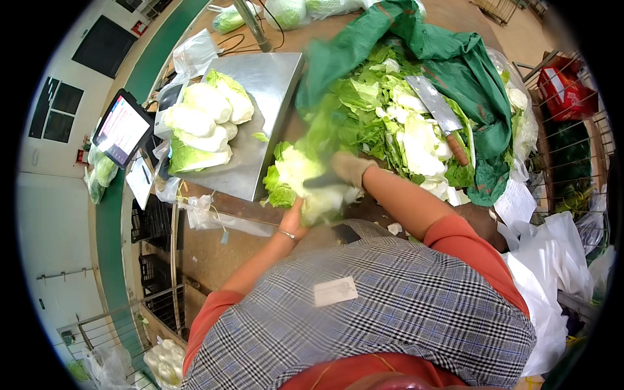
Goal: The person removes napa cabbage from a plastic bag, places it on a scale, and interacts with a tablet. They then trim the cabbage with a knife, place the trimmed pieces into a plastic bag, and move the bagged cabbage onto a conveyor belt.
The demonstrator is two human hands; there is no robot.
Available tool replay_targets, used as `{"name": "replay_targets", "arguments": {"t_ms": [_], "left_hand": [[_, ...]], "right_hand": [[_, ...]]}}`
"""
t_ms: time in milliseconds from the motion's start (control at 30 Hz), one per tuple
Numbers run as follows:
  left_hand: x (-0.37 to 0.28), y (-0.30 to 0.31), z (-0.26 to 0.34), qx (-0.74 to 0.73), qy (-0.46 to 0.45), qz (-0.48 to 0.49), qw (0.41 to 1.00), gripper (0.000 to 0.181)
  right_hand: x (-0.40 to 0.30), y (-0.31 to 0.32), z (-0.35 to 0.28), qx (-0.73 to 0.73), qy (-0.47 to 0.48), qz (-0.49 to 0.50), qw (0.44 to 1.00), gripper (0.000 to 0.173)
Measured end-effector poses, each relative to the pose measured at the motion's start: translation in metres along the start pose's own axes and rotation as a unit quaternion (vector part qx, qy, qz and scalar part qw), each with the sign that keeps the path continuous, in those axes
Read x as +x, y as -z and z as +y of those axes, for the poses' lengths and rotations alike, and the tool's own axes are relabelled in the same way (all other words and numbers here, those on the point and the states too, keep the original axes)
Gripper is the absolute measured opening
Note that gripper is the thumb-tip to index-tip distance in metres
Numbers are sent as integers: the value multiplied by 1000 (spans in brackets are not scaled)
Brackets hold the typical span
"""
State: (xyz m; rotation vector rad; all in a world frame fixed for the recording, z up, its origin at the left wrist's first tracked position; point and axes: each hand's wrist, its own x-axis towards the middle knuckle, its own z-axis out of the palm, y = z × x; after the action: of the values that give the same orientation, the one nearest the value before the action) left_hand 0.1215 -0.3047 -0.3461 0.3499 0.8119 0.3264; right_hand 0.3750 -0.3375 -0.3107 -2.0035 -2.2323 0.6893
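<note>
My left hand (293, 218) grips a napa cabbage (319, 207) from its left side, low in front of my apron. The cabbage is partly blurred, its pale leaves spreading toward the scale. Right against it is my right hand (348, 168), in a light glove and smeared by motion. Whether its fingers hold a leaf cannot be made out. Blurred green leaves (321, 134) rise just beyond that hand. Several trimmed napa cabbages (207, 122) are piled on the steel platform scale (265, 80) at the left. A cleaver (436, 107) with a wooden handle lies on loose leaves (414, 139) at the right.
A green woven sack (480, 87) surrounds the leaf pile. Left of the scale stand a lit screen (123, 129) and a clipboard (140, 181). Bagged cabbages (287, 12) line the far table edge. White plastic bags (541, 263) and a wire cart (587, 136) are at my right.
</note>
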Motion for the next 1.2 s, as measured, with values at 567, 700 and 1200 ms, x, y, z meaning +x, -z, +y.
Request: {"name": "replay_targets", "arguments": {"t_ms": [567, 700, 1200], "left_hand": [[-5, -41, 29, 101, 70, 57, 991, 45], [-13, -28, 24, 90, 58, 40, 993, 45], [5, 13, 15, 91, 24, 101, 990, 38]], "right_hand": [[0, 50, 66, -216, -263, -4, 940, 20], [4, 69, 44, -132, -295, 55, 945, 23], [-21, -5, -7, 88, -94, 127, 984, 46]]}}
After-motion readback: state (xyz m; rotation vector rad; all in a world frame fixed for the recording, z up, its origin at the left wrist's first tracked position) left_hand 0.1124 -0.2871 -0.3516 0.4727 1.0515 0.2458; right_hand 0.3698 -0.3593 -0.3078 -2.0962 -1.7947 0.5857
